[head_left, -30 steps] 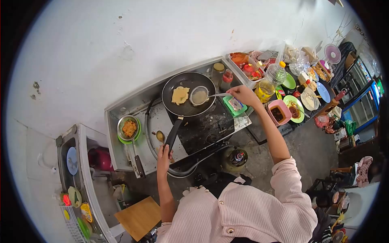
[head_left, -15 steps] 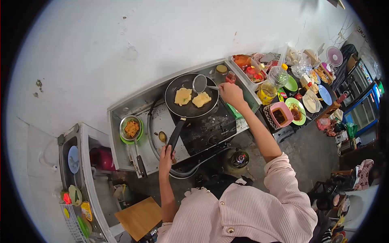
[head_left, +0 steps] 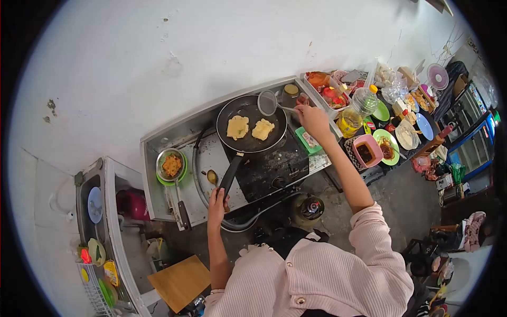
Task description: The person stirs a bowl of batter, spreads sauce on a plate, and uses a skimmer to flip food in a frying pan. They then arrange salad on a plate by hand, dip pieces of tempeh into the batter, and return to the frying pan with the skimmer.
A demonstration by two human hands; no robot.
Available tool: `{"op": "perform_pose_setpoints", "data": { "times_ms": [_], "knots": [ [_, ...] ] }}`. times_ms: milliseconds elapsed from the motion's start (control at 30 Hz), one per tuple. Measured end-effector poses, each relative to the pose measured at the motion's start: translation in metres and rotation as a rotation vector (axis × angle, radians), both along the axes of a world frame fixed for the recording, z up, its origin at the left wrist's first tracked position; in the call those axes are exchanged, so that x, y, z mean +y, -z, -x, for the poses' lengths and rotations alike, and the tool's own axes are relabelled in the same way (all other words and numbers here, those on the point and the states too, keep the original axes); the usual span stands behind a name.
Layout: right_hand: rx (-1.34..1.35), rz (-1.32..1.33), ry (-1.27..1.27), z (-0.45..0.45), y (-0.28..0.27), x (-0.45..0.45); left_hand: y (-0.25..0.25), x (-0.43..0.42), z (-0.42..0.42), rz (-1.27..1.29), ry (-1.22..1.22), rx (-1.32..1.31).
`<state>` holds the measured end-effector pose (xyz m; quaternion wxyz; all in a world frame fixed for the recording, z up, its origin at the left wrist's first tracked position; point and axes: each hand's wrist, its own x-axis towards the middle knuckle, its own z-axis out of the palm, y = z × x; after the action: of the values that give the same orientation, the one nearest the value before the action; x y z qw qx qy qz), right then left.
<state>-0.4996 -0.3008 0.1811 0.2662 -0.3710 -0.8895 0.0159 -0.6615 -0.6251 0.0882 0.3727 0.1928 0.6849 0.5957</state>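
Observation:
My left hand [head_left: 217, 207] is closed around the black handle of the frying pan [head_left: 248, 150], which rests on the black stove [head_left: 285, 164]. Two yellow fried pieces lie in the pan, one on the left [head_left: 237, 127] and one on the right [head_left: 262, 129], apart from each other. My right hand [head_left: 312, 120] grips the handle of a small round strainer [head_left: 267, 103]. The strainer is raised over the pan's upper right rim, above the right piece. Behind my right wrist is a green container [head_left: 308, 141].
On the left, a strainer with orange food [head_left: 171, 165] sits over a green bowl, beside a spoon [head_left: 212, 177]. An oil bottle [head_left: 350, 121], a pink bowl of dark sauce [head_left: 365, 151] and several plates stand right. A gas cylinder [head_left: 307, 209] is below the stove.
The strainer has moved from the pan's surface up and right to its rim. The right piece, at first hidden beneath it, now shows. My left hand still holds the pan handle.

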Motion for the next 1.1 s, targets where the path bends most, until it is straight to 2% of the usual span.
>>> {"op": "perform_pose_setpoints", "data": {
  "times_ms": [167,267,500,667,1100],
  "knots": [
    [-0.009,0.034,-0.061,-0.024,0.017,0.014,0.004,0.0,0.001,-0.024,0.012,0.007],
    [0.034,0.32,-0.06,-0.034,0.017,0.014,0.004,0.0,0.002,-0.033,0.024,0.013],
    [0.118,0.565,-0.179,-0.056,0.05,0.051,0.0,0.0,0.001,-0.005,0.024,-0.008],
    [0.119,0.527,-0.174,-0.062,0.043,0.046,-0.002,0.0,0.0,-0.008,0.022,-0.014],
    [0.215,0.638,-0.205,-0.084,0.022,0.011,0.0,0.0,0.001,-0.039,0.039,-0.005]
  ]
}}
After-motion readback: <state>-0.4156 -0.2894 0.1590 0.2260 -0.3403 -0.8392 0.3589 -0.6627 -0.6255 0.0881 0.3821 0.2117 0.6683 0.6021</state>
